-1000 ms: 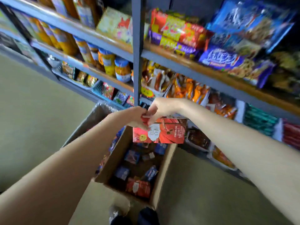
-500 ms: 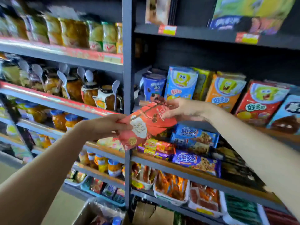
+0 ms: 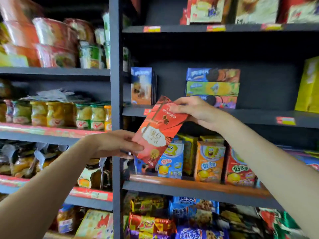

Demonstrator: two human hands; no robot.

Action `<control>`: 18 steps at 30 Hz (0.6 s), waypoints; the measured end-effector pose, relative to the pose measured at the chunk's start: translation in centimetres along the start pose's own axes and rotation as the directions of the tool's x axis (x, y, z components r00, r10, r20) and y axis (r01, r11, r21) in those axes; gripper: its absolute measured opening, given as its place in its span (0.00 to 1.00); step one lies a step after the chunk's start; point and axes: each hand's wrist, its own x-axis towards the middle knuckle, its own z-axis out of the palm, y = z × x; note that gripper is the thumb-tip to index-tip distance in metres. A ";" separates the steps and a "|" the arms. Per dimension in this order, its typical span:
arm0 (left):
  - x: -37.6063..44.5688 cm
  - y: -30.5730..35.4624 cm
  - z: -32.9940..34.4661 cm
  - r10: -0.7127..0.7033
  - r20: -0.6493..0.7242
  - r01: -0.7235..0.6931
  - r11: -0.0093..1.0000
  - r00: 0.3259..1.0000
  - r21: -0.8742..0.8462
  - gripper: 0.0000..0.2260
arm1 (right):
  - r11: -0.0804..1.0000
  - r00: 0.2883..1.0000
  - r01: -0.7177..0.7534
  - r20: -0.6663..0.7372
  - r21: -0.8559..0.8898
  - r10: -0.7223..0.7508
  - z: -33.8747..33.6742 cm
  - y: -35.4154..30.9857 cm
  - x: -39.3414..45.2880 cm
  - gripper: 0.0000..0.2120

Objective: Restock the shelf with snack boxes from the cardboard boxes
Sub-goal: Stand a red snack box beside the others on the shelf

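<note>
Blur defeats most print: the white lettering on the red snack box (image 3: 159, 130) I hold cannot be read. Blue cookie packs (image 3: 195, 211) on the lower shelf carry large Chinese characters, too smeared to transcribe. Shelf-edge price tags (image 3: 285, 120) stay illegible.

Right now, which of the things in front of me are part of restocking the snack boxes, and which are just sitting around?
Part of the job:
red snack box
left hand gripping its lower end
right hand gripping its upper end
shelf with the gap behind it

Just sitting there:
jars
cartoon boxes
stacked cookie boxes
</note>
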 end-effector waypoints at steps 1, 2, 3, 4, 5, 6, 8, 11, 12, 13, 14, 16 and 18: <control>0.2 0.4 -0.6 0.050 -0.058 -0.053 0.997 0.997 -0.054 0.19 | 1.000 1.000 -0.008 0.007 0.002 0.008 -1.0 -0.4 0.1 0.04; 0.4 0.9 -1.1 0.089 -0.147 -0.109 0.986 0.985 -0.129 0.23 | 1.000 0.999 -0.021 0.042 -0.004 0.021 -2.1 -0.8 0.1 0.05; 0.6 1.6 -1.5 0.131 -0.255 -0.185 0.962 0.958 -0.200 0.24 | 0.999 0.993 -0.034 0.112 -0.020 0.036 -3.1 -1.2 0.3 0.09; 0.8 2.4 -1.9 0.159 -0.357 -0.262 0.929 0.920 -0.261 0.22 | 0.997 0.980 -0.040 0.194 -0.058 0.051 -4.0 -1.8 0.5 0.15; 1.1 3.3 -2.3 0.177 -0.441 -0.325 0.902 0.880 -0.286 0.20 | 0.992 0.963 -0.031 0.263 -0.121 0.062 -4.7 -2.2 0.8 0.19; 1.5 4.4 -2.5 0.180 -0.511 -0.362 0.888 0.841 -0.283 0.18 | 0.980 0.949 -0.005 0.309 -0.201 0.069 -5.0 -2.6 1.1 0.21; 2.3 6.4 -2.9 0.202 -0.599 -0.392 0.897 0.775 -0.204 0.15 | 0.930 0.938 0.063 0.341 -0.362 0.070 -4.8 -3.0 2.0 0.17; 3.6 9.2 -3.0 0.282 -0.644 -0.448 0.888 0.711 -0.105 0.13 | 0.901 0.935 0.121 0.353 -0.417 0.037 -3.5 -3.0 3.9 0.13; 4.0 10.0 -3.0 0.307 -0.648 -0.460 0.885 0.698 -0.076 0.13 | 0.907 0.938 0.139 0.347 -0.398 0.009 -3.1 -3.0 4.4 0.12; 4.3 10.8 -3.1 0.320 -0.659 -0.463 0.885 0.681 -0.048 0.13 | 0.917 0.940 0.158 0.341 -0.367 -0.025 -2.9 -3.1 4.9 0.10; 4.6 11.5 -3.3 0.331 -0.680 -0.474 0.880 0.655 -0.028 0.14 | 0.927 0.941 0.173 0.335 -0.332 -0.056 -2.8 -3.1 5.3 0.08; 5.1 12.7 -3.8 0.346 -0.748 -0.526 0.850 0.567 -0.006 0.16 | 0.940 0.948 0.188 0.301 -0.283 -0.099 -2.9 -2.9 6.2 0.10; 5.5 13.2 -4.2 0.332 -0.805 -0.593 0.805 0.491 -0.029 0.13 | 0.951 0.963 0.181 0.239 -0.251 -0.121 -3.5 -2.3 7.0 0.19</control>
